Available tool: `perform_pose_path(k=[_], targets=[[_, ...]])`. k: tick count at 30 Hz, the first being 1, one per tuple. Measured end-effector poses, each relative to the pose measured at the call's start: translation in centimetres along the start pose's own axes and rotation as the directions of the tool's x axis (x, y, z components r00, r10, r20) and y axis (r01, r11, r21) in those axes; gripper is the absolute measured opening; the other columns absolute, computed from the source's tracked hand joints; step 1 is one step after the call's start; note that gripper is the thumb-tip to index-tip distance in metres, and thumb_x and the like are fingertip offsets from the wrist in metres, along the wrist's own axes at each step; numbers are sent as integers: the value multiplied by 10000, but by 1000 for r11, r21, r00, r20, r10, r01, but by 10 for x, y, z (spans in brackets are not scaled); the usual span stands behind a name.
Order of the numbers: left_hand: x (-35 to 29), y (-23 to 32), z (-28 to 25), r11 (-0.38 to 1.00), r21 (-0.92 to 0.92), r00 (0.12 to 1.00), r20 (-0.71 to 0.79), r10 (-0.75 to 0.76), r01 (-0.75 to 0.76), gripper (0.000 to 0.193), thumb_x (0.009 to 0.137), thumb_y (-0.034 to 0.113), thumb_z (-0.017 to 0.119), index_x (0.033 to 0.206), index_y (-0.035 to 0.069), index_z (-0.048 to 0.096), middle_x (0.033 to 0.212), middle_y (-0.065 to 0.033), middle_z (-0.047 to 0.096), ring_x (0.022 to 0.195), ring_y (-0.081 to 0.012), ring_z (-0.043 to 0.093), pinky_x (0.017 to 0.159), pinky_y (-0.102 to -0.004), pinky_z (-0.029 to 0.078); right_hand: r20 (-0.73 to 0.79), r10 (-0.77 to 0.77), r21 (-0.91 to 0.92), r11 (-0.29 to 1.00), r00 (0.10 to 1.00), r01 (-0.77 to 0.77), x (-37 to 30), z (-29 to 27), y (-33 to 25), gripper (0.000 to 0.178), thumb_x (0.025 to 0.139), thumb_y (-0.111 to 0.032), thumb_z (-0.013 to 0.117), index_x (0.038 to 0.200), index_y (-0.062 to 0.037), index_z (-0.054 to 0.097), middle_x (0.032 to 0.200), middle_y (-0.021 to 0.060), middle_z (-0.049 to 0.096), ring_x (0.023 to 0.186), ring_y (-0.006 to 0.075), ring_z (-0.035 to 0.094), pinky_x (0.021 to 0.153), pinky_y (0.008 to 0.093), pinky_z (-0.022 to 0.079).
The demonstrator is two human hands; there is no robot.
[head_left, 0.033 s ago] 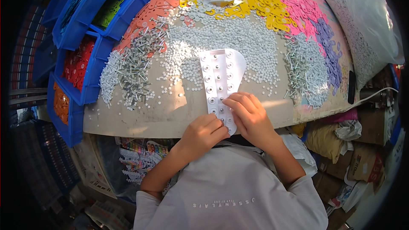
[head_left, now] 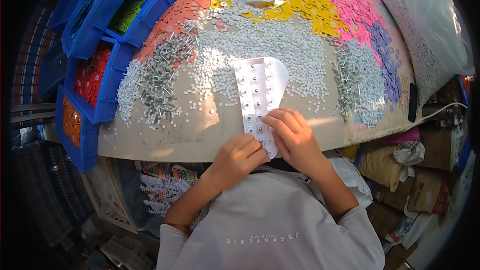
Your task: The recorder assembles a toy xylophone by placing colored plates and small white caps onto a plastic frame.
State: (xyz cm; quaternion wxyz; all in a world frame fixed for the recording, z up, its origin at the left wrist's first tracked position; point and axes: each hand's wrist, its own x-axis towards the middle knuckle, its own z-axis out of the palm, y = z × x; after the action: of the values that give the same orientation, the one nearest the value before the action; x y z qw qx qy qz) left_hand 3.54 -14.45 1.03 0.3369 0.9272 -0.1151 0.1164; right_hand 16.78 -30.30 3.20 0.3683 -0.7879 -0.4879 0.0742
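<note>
A long white plastic tray (head_left: 256,101) with a rounded flap on its right side lies at the table's near edge. White round pieces line its two sides, and silver studs run down its middle channel. My left hand (head_left: 239,156) is closed at the tray's near left end, its fingertips pinched together by the lowest studs; anything between them is hidden. Over the tray's near right edge, my right hand (head_left: 296,137) has its fingers bent and pressed together, with the index fingertip beside a stud in the channel. Whatever it pinches is too small to make out.
Beyond the tray spread small white discs (head_left: 280,40). Metal pins (head_left: 162,87) lie left, more pins (head_left: 367,87) right. Yellow (head_left: 305,0), pink (head_left: 352,7) and purple flat pieces (head_left: 385,50) line the far side. Blue bins (head_left: 110,82) stand left; a clear bag (head_left: 425,25) bulges right.
</note>
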Motion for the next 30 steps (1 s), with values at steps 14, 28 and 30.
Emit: perform_pose_path(k=[14, 28, 30], targets=[[76, -98, -76, 917, -123, 796, -462, -391, 379, 110, 884, 55, 699, 988, 19, 705, 940, -111, 689, 924, -253, 650, 855, -353, 498, -252, -36, -31, 999, 967, 30, 26, -1, 24, 336, 823, 35, 680, 1157, 4, 652, 1063, 143, 651, 1007, 340, 606, 865, 422, 481], [166, -210, -42, 898, 342, 927, -343, -153, 275, 36, 808, 102, 701, 825, 81, 677, 879, -72, 636, 933, -288, 613, 832, -429, 492, -219, 32, -228, 970, 975, -83, 185, -2, 110, 155, 926, -99, 638, 1027, -7, 710, 949, 186, 681, 921, 375, 640, 850, 444, 502], [165, -211, -39, 894, 374, 928, -358, -106, 247, 65, 785, 103, 721, 806, 88, 662, 876, -63, 622, 926, -276, 607, 830, -418, 487, -264, -28, -284, 958, 964, -50, 199, 10, 127, 147, 919, -97, 630, 1010, -17, 713, 914, 175, 677, 901, 375, 632, 823, 449, 502]])
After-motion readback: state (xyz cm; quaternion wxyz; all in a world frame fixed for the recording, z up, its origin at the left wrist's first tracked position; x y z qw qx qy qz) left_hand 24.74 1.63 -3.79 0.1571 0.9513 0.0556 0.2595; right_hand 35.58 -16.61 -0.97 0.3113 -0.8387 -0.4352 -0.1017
